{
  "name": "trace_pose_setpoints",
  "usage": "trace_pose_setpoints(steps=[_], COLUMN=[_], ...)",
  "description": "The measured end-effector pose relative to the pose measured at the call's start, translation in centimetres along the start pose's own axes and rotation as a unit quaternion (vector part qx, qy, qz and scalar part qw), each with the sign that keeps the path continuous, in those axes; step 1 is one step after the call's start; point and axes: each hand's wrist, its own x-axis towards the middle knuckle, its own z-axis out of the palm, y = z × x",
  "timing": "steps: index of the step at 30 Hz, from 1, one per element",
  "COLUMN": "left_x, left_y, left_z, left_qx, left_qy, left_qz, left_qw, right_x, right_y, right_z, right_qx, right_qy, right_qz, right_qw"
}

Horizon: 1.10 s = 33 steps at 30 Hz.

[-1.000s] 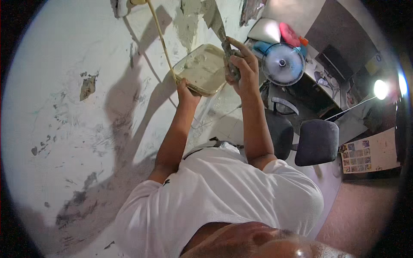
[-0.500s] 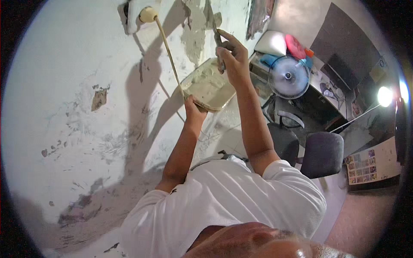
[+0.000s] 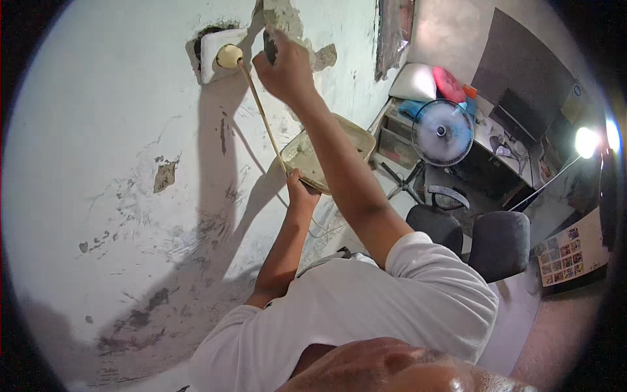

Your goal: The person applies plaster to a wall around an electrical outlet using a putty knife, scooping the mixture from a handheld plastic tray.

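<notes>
**Right hand (image 3: 285, 67) swings from tray to wall**

Lifted away from the shallow tray (image 3: 363, 134), the hand now brings the putty knife (image 3: 269, 47) up before the wall (image 3: 130, 117), near the round cream fitting (image 3: 229, 57). The right forearm (image 3: 336, 153) crosses the tray, hiding its middle. The white wall plate (image 3: 210, 49) comes fully into view.

The one view — a head-worn wide fisheye — looks down over the close white shirt (image 3: 385, 300) toward both hands (image 3: 287, 73) farther out, the wall (image 3: 117, 104) filling its left and a dark chair (image 3: 500, 243) standing beyond at right.
</notes>
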Motion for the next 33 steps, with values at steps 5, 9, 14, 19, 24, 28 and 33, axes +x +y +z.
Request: trace_pose_setpoints(steps=[5,9,14,19,24,28,33], left_x=[1.9,1.6,0.9,2.0,2.6,2.2,1.0], left_y=[-0.2,-0.2,0.0,-0.5,0.0,0.0,-0.2], left_z=[-2.8,-2.0,-1.1,-2.0,-3.8,-3.7,-1.5], left_qx=[-0.008,-0.017,0.018,0.005,0.001,0.001,0.002], left_qy=[0.006,-0.064,-0.071,-0.054,-0.020,-0.043,-0.003], left_qz=[-0.026,-0.026,-0.020,-0.017,-0.035,-0.041,-0.020], left_qw=[1.000,0.997,0.997,0.998,0.999,0.998,1.000], right_x=[-3.2,-5.0,-2.7,0.1,-3.9,-6.5,-5.0], right_y=[-0.7,-0.5,2.0,3.0,0.7,-0.1,1.8], right_z=[-1.2,-3.8,-3.8,-2.1,-1.6,-3.9,-3.7], right_qx=[0.029,0.046,0.035,0.006,0.031,0.064,0.062], right_qy=[-0.026,-0.045,0.034,0.050,-0.033,-0.056,0.010], right_qz=[-0.005,0.022,0.061,0.027,0.048,0.073,0.094], right_qw=[0.999,0.998,0.997,0.998,0.998,0.994,0.994])
